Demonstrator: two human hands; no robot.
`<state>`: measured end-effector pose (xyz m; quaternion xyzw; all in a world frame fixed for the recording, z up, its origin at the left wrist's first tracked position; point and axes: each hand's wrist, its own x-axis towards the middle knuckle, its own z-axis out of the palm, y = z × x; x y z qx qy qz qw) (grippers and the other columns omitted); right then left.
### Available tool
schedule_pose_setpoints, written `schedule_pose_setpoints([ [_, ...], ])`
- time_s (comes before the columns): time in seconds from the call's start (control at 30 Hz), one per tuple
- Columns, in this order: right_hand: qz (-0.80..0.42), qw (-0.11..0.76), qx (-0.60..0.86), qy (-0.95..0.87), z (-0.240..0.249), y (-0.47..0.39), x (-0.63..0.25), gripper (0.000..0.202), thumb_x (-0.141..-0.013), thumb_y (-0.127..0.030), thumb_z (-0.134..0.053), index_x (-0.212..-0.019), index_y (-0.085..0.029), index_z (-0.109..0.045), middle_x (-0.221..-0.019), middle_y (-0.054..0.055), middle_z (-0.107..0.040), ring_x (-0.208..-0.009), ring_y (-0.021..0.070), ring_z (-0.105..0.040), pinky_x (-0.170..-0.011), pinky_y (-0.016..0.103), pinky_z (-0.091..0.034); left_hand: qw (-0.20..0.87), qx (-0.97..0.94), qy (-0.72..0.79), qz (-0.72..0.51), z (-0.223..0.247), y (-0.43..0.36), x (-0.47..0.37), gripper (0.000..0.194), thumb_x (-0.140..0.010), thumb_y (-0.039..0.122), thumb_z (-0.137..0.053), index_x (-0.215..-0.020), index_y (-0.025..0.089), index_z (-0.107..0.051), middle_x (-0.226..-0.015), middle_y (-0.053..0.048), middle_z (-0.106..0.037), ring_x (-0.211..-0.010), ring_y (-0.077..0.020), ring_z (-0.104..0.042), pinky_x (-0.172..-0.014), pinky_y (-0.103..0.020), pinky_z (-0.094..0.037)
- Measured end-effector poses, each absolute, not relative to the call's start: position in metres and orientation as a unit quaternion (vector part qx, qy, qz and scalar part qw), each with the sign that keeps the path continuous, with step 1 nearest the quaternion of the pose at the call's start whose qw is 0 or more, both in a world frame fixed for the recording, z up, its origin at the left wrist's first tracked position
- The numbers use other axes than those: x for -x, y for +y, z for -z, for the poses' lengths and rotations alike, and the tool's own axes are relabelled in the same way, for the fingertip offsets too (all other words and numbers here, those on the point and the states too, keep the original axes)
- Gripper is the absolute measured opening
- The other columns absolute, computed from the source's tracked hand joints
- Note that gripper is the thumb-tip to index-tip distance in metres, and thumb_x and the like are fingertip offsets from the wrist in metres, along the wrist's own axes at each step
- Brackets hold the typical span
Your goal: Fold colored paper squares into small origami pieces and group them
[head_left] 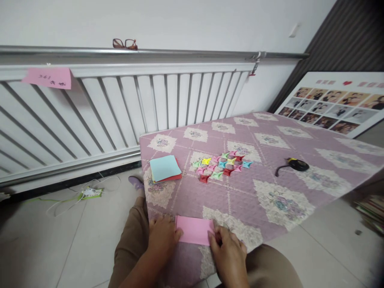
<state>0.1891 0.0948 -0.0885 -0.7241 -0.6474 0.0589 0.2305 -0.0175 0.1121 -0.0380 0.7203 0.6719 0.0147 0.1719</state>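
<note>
Pale wall (192,24), white radiator (172,100) (slatted), tiled floor (93,228).

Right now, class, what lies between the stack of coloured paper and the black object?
In the head view, a cluster of small folded paper pieces in several colours lies between the paper stack and the black object.

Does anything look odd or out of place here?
Yes, slightly: the glasses rest on the metal pipe above the radiator, an unusual perch. On the table, the blue sheet sits crooked over the red paper beneath. Nothing appears spilled.

Glasses (131,44) sit atop the pipe (186,56) above a radiator (171,98).
</note>
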Motion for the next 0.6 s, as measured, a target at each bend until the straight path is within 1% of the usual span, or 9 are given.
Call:
schedule_pose_setpoints([
  [0.23,-0.070,0.214,0.729,-0.647,0.082,0.094,-0.187,0.026,-0.086,-0.043,-0.044,-0.085,-0.023,-0.061,-0.074,0.003,-0.067,-0.081,0.0240,-0.060,-0.080,0.040,-0.031,0.166,-0.723,0.671,-0.008,0.037,0.111,0.016,0.031,-0.089,0.032,-0.044,-0.084,0.020,-0.071,-0.098,-0.010,-0.067,-0.098,-0.0307,-0.055,-0.087,-0.047,-0.032],
  [0.33,-0.073,0.201,0.728,-0.651,0.080,0.093,-0.186,0.022,-0.086,-0.040,-0.048,-0.086,-0.023,-0.061,-0.075,0.003,-0.066,-0.082,0.0234,-0.060,-0.079,0.039,-0.031,0.156,-0.728,0.668,-0.012,0.037,0.110,0.016,0.030,-0.089,0.030,-0.043,-0.086,0.020,-0.071,-0.097,-0.010,-0.067,-0.097,-0.0302,-0.056,-0.088,-0.047,-0.032],
  [0.47,-0.044,0.190,0.727,-0.658,0.078,0.092,-0.185,0.018,-0.087,-0.035,-0.050,-0.090,-0.023,-0.062,-0.078,0.003,-0.066,-0.083,0.0217,-0.060,-0.078,0.036,-0.031,0.150,-0.731,0.665,-0.011,0.038,0.108,0.017,0.027,-0.089,0.031,-0.044,-0.088,0.020,-0.068,-0.097,-0.010,-0.066,-0.097,-0.0293,-0.056,-0.088,-0.045,-0.032],
  [0.53,-0.033,0.183,0.729,-0.659,0.077,0.091,-0.184,0.016,-0.087,-0.034,-0.051,-0.091,-0.023,-0.062,-0.078,0.002,-0.066,-0.083,0.0212,-0.060,-0.079,0.036,-0.031,0.145,-0.727,0.671,-0.015,0.040,0.107,0.016,0.025,-0.088,0.032,-0.045,-0.092,0.019,-0.066,-0.096,-0.009,-0.065,-0.098,-0.0287,-0.055,-0.089,-0.044,-0.032],
  [0.6,-0.037,0.174,0.732,-0.658,0.076,0.090,-0.183,0.015,-0.087,-0.033,-0.052,-0.089,-0.022,-0.062,-0.078,0.002,-0.066,-0.082,0.0211,-0.060,-0.080,0.036,-0.031,0.133,-0.724,0.676,-0.029,0.043,0.106,0.016,0.024,-0.088,0.031,-0.047,-0.101,0.020,-0.063,-0.100,-0.009,-0.064,-0.100,-0.0286,-0.054,-0.092,-0.044,-0.031],
])
